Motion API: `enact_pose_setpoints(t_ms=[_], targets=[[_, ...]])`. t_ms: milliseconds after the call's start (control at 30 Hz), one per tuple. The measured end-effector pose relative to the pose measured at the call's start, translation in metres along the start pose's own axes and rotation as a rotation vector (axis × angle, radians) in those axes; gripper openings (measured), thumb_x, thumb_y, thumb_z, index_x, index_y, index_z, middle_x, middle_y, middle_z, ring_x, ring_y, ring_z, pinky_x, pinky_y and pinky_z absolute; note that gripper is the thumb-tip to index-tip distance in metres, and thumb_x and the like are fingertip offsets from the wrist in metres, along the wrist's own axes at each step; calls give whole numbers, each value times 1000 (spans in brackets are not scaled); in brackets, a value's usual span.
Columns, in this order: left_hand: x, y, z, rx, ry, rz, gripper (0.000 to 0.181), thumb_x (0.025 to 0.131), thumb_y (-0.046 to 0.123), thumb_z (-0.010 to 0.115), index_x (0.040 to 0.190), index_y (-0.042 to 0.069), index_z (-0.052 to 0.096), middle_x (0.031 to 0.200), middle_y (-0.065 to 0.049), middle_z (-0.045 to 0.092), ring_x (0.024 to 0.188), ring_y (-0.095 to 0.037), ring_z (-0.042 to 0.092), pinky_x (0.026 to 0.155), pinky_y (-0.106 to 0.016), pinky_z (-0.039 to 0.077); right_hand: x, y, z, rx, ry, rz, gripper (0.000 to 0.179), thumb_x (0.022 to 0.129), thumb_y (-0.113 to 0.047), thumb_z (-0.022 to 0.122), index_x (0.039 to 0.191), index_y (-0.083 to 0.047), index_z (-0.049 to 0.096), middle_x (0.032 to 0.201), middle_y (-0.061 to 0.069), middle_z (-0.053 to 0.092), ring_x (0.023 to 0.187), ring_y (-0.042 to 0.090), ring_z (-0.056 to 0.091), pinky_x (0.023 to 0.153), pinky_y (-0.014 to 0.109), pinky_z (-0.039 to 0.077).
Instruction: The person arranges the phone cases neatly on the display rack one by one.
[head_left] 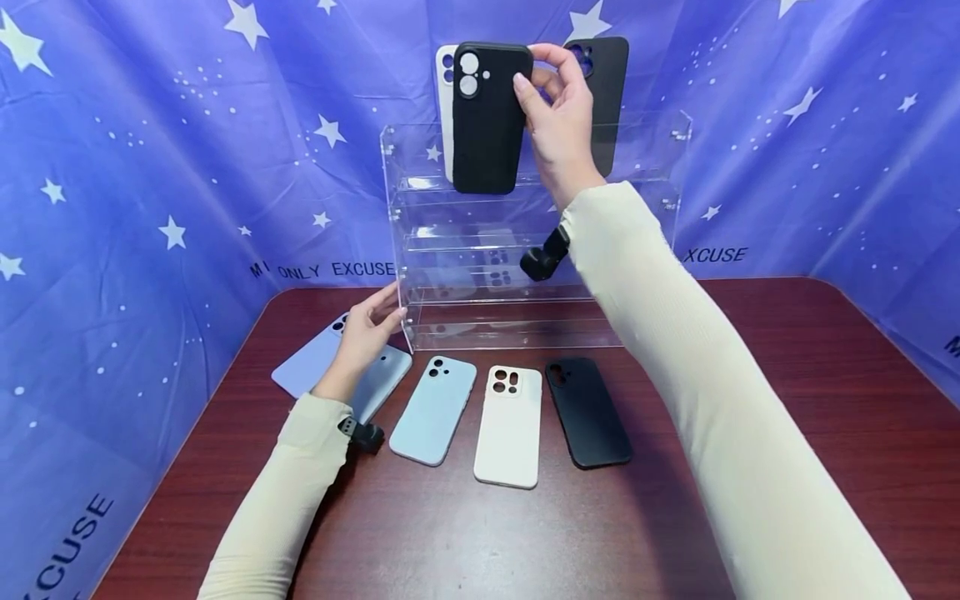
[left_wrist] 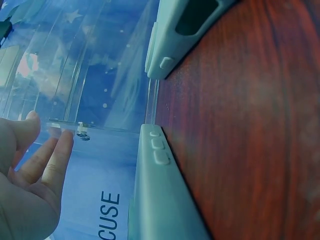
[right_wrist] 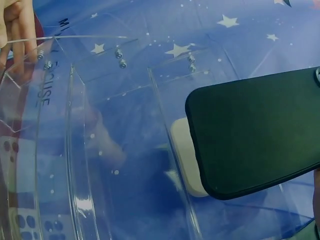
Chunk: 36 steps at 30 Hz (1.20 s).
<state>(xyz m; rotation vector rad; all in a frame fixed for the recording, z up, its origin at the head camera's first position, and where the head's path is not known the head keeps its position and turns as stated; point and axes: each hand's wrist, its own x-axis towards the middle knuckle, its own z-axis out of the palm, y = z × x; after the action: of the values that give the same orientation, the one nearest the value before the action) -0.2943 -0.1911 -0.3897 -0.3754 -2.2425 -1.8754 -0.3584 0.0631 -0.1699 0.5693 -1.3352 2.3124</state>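
My right hand (head_left: 564, 125) pinches a black phone case (head_left: 487, 133) by its right edge, thumb on the near face. The case is upright above the top shelf of a clear acrylic display stand (head_left: 510, 337) and overlaps a white phone case (head_left: 447, 117) standing behind it. Another black phone case (head_left: 611, 104) stands on the top shelf beyond my right hand. Low on the left, my left hand (head_left: 363, 333) grips the stand's side panel between thumb and fingers. In the right wrist view the held black case (right_wrist: 255, 135) hangs over the shelves.
Before the stand lie a light blue phone case (head_left: 435, 412), a cream phone case (head_left: 508, 433) and a black phone case (head_left: 591, 417). A lavender phone case (head_left: 307, 358) and a pale blue phone case (head_left: 382, 379) lie partly under my left arm. A starry blue curtain (head_left: 187, 167) surrounds the table.
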Motion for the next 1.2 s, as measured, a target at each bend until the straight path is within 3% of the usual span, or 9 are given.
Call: enact_pose_setpoints(t_ms=[200, 333, 600, 900, 1067, 1200], targets=[[-1, -1, 0, -8, 5, 4, 47, 92, -4, 54, 138, -2, 43, 129, -28, 52, 112, -43, 54, 82, -26, 56, 4, 10, -1, -33, 18, -22, 21, 89, 7, 57, 105, -5, 56, 83, 8, 59, 70, 20, 60, 63, 26, 49], [-2, -1, 1, -21, 1, -2, 47, 92, -5, 54, 138, -3, 43, 129, -28, 52, 112, -45, 52, 83, -28, 56, 1, 20, -4, -72, 3, -26, 21, 88, 8, 58, 105, -5, 57, 83, 7, 59, 67, 18, 59, 60, 25, 48], [-1, -1, 1, -8, 10, -1, 47, 92, -4, 55, 138, -2, 44, 129, -27, 53, 110, -40, 55, 83, -29, 56, -8, 37, -7, -152, -10, 11, 21, 88, 8, 58, 106, -3, 58, 84, 7, 61, 71, 18, 62, 75, 28, 55], [-2, 1, 0, -8, 13, -6, 47, 92, -5, 54, 138, -2, 44, 129, -27, 53, 111, -44, 53, 82, -28, 57, -18, 47, -11, -230, 95, 54, 14, 85, 2, 66, 98, 0, 63, 80, 5, 63, 69, 12, 59, 61, 20, 51], [-1, 2, 0, -16, 8, -6, 47, 92, -4, 54, 138, -2, 43, 130, -28, 51, 112, -43, 53, 84, -30, 56, -21, 49, -12, -273, 130, 110, 19, 83, -3, 70, 101, 1, 66, 80, 3, 65, 69, 11, 59, 60, 20, 54], [-2, 3, 1, -17, 9, -2, 47, 92, -5, 54, 138, -3, 43, 130, -30, 51, 112, -45, 52, 84, -31, 56, -23, 50, -11, -304, 159, 175, 14, 81, -6, 73, 92, -2, 67, 75, 1, 65, 67, 11, 59, 59, 21, 54]])
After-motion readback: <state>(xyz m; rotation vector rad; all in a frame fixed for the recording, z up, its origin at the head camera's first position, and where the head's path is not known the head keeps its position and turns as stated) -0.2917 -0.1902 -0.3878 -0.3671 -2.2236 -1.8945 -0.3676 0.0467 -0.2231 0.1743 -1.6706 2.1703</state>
